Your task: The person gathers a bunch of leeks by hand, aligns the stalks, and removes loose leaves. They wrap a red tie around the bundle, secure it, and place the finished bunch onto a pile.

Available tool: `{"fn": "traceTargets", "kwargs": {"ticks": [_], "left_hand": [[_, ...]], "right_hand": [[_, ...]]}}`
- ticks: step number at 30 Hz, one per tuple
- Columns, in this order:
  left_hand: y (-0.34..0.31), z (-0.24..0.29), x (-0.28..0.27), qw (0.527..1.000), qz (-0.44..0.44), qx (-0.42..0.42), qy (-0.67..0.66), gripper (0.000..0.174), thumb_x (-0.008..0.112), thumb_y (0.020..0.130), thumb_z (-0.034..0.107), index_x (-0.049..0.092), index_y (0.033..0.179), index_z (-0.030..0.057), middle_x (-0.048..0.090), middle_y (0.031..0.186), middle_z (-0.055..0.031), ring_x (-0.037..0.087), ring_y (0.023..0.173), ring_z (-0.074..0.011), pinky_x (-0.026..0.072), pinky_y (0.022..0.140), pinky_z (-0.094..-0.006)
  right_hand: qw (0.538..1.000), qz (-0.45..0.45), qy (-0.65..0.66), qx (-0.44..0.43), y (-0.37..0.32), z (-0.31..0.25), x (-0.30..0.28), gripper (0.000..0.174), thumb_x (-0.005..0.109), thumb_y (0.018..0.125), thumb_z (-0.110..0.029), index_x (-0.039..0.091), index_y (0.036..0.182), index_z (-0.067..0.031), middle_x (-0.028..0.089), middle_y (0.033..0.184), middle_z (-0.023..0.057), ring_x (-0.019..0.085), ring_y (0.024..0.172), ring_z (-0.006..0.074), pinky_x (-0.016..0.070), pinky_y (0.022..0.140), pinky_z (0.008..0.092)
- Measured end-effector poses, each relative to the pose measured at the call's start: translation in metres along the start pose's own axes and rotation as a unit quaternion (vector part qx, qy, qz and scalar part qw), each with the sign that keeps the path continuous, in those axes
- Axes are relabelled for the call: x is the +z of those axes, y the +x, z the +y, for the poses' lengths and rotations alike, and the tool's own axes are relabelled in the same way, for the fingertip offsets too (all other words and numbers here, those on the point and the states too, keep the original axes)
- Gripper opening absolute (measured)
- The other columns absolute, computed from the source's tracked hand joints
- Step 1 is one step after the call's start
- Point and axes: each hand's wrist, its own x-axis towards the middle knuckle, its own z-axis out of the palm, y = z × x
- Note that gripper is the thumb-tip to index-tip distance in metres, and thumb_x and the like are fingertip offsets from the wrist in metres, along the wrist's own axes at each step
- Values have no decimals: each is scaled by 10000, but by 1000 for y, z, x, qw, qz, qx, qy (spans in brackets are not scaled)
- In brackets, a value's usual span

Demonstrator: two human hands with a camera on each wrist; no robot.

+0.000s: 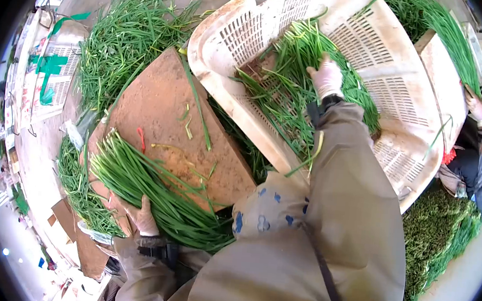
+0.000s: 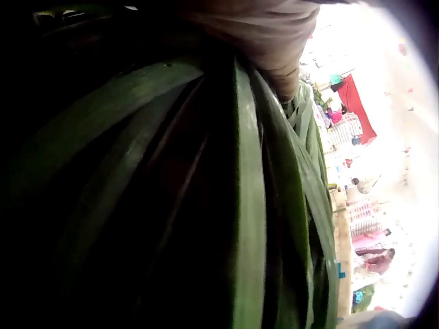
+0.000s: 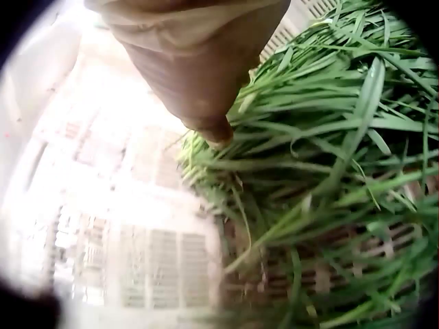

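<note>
My gloved left hand (image 1: 144, 217) holds a thick bunch of garlic chives (image 1: 155, 192), its thumb lying over the stems. The bunch rests slantwise on a dirt-stained board (image 1: 159, 110), pale stem ends pointing up and left. Close up in the left wrist view, broad green leaves (image 2: 248, 199) hang below that hand. My gloved right hand (image 1: 327, 79) reaches into a large white slotted plastic basket (image 1: 395, 55), thumb and forefinger spread at a heap of loose chives (image 1: 293, 92). In the right wrist view a fingertip (image 3: 218, 136) touches the pale stem ends; the other fingers are hidden.
Loose chives (image 1: 130, 45) pile on the floor behind and left of the board. A red band (image 1: 141, 139) and leaf scraps lie on the board. At right, another person's gloved hand (image 1: 475, 106) is at more chives (image 1: 445, 36). A taped white crate (image 1: 54, 73) stands far left.
</note>
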Motion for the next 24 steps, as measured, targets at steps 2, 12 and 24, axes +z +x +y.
{"fn": "traceTargets", "kwargs": {"ticks": [2, 12, 24], "left_hand": [[0, -2, -2, 1000, 5, 7, 20, 1036, 784, 794, 225, 103, 1553, 45, 188, 1582, -160, 233, 1423, -288, 161, 1185, -399], [-4, 11, -3, 989, 7, -32, 142, 1078, 770, 805, 442, 101, 1551, 44, 162, 1582, -177, 202, 1431, -309, 155, 1179, -421], [-2, -2, -7, 998, 2, 20, 60, 1021, 778, 816, 309, 122, 1545, 29, 233, 1549, -172, 288, 1382, -304, 206, 1166, -413]], "right_hand": [[998, -43, -15, 53, 17, 20, 6, 1147, 834, 642, -529, 240, 1475, -10, 523, 1335, 221, 517, 1226, 351, 448, 1011, 421], [996, -47, -72, -6, -13, 43, 42, 723, 664, 818, -175, 345, 1461, -88, 644, 1027, 141, 656, 949, 309, 557, 772, 428], [930, -280, -228, -67, -119, 25, 16, 860, 726, 805, -469, 381, 1462, -35, 644, 1150, 150, 671, 979, 250, 548, 803, 353]]}}
